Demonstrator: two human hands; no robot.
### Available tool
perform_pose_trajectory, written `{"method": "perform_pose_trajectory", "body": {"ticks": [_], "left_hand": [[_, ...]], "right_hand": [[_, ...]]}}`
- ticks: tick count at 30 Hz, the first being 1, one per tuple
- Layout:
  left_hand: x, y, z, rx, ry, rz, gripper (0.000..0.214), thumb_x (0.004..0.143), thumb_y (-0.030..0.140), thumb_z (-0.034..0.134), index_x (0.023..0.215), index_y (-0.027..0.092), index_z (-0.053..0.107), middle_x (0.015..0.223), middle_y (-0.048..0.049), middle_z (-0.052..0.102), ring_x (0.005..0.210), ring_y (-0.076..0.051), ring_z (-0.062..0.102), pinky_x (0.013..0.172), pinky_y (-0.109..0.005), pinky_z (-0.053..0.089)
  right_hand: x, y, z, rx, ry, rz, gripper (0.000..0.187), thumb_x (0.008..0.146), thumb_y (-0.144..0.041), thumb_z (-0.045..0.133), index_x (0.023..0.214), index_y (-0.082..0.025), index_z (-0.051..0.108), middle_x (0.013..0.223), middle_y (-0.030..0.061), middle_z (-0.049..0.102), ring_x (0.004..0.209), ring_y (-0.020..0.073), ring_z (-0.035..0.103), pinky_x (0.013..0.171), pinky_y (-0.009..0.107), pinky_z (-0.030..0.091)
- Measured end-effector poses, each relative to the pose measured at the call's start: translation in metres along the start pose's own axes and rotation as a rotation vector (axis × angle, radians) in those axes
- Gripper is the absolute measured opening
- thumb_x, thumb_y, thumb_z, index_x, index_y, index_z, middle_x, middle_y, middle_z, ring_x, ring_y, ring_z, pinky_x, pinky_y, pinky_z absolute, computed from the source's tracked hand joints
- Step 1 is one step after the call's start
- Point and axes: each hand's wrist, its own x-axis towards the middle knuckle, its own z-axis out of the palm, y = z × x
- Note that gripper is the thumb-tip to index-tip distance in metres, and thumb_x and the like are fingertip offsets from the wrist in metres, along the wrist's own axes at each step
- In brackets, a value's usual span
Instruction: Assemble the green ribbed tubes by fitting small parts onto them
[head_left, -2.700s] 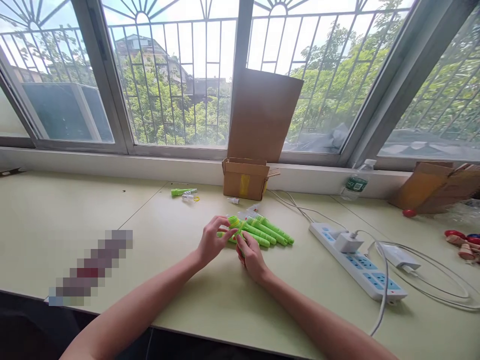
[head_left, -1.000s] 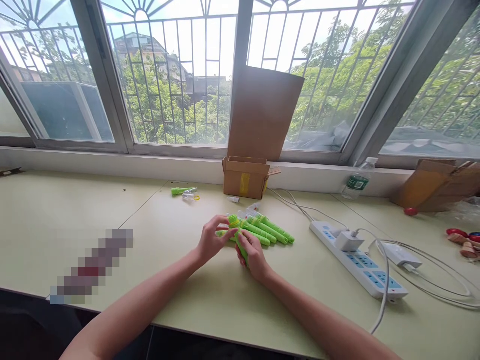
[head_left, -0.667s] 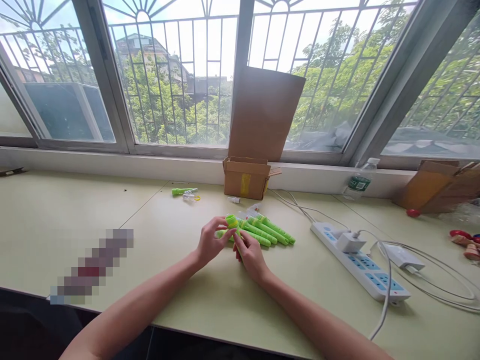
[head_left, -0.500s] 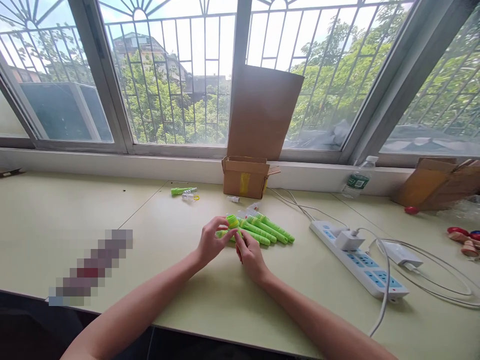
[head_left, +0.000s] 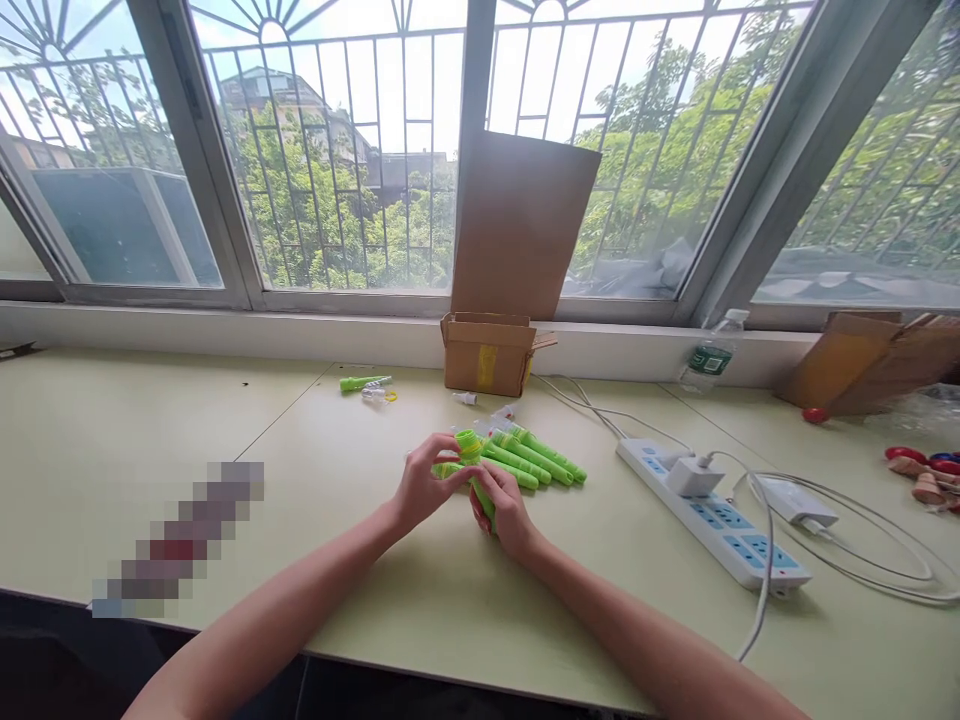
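The table point(head_left: 420, 610) before you carries a cardboard box point(head_left: 463, 367) by its back edge. Toward its front edge lie several green tubes point(head_left: 532, 458); just before them, your right hand point(head_left: 511, 512) closes around the held tube point(head_left: 470, 448), your left hand point(head_left: 424, 482) pinching its yellow-banded end.

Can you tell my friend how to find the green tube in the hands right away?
By the window, find the cardboard box with yellow tape on the pale table. On the near side of it lie some green tubes. Yours is the held tube, gripped by the left hand and right hand, while its neighbours lie on the table.
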Motion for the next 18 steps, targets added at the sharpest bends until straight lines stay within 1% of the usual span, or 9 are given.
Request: {"method": "perform_pose_trajectory", "body": {"ticks": [3, 6, 9, 11, 14, 18], "left_hand": [[-0.0013, -0.0026, -0.0010, 0.004, 0.025, 0.006, 0.021, 0.079, 0.032, 0.071, 0.091, 0.018, 0.060, 0.101, -0.0053, 0.066, 0.088, -0.017, 0.068, 0.077, -0.038, 0.063], [-0.0021, -0.0052, -0.0022, 0.009, 0.059, 0.013, 0.021, 0.078, 0.030, 0.072, 0.091, 0.018, 0.059, 0.100, -0.0048, 0.066, 0.088, -0.017, 0.068, 0.079, -0.040, 0.063], [-0.0017, -0.0062, -0.0030, 0.019, 0.092, 0.007, 0.023, 0.076, 0.031, 0.074, 0.089, 0.018, 0.060, 0.098, -0.0045, 0.066, 0.088, -0.017, 0.067, 0.079, -0.039, 0.063], [-0.0014, -0.0064, -0.0030, 0.027, 0.092, -0.003, 0.024, 0.075, 0.031, 0.075, 0.088, 0.018, 0.060, 0.096, -0.0044, 0.066, 0.086, -0.017, 0.067, 0.079, -0.039, 0.062], [-0.0008, -0.0067, -0.0020, 0.023, 0.062, -0.020, 0.023, 0.076, 0.031, 0.074, 0.088, 0.017, 0.061, 0.096, -0.0046, 0.065, 0.085, -0.017, 0.067, 0.079, -0.039, 0.063], [0.0003, -0.0070, -0.0003, -0.007, 0.036, -0.041, 0.022, 0.077, 0.031, 0.072, 0.089, 0.017, 0.061, 0.097, -0.0043, 0.064, 0.084, -0.016, 0.067, 0.077, -0.038, 0.063]], "right_hand": [[0.0009, 0.0009, 0.0017, -0.064, 0.004, -0.013, 0.035, 0.092, -0.051, 0.045, 0.071, -0.022, 0.044, 0.047, -0.0064, 0.042, 0.035, 0.0086, 0.034, 0.035, 0.022, 0.025], [0.0006, 0.0020, 0.0041, -0.168, 0.057, -0.057, 0.034, 0.092, -0.050, 0.044, 0.074, -0.021, 0.047, 0.055, -0.0041, 0.048, 0.041, 0.0103, 0.041, 0.040, 0.024, 0.031], [0.0002, 0.0019, 0.0053, -0.342, 0.112, -0.159, 0.025, 0.089, -0.045, 0.053, 0.089, -0.020, 0.054, 0.069, -0.0003, 0.057, 0.055, 0.0139, 0.050, 0.050, 0.025, 0.038], [0.0010, 0.0022, 0.0049, -0.441, 0.134, -0.213, 0.023, 0.085, -0.040, 0.058, 0.094, -0.019, 0.056, 0.072, 0.0009, 0.059, 0.061, 0.0160, 0.051, 0.054, 0.026, 0.040], [0.0039, 0.0052, 0.0023, -0.469, 0.170, -0.210, 0.019, 0.082, -0.037, 0.059, 0.085, -0.018, 0.056, 0.069, 0.0009, 0.057, 0.062, 0.0166, 0.049, 0.055, 0.026, 0.038], [0.0069, 0.0098, -0.0007, -0.389, 0.167, -0.174, 0.019, 0.081, -0.037, 0.059, 0.078, -0.019, 0.056, 0.065, -0.0004, 0.052, 0.058, 0.0146, 0.045, 0.051, 0.026, 0.036]]}}
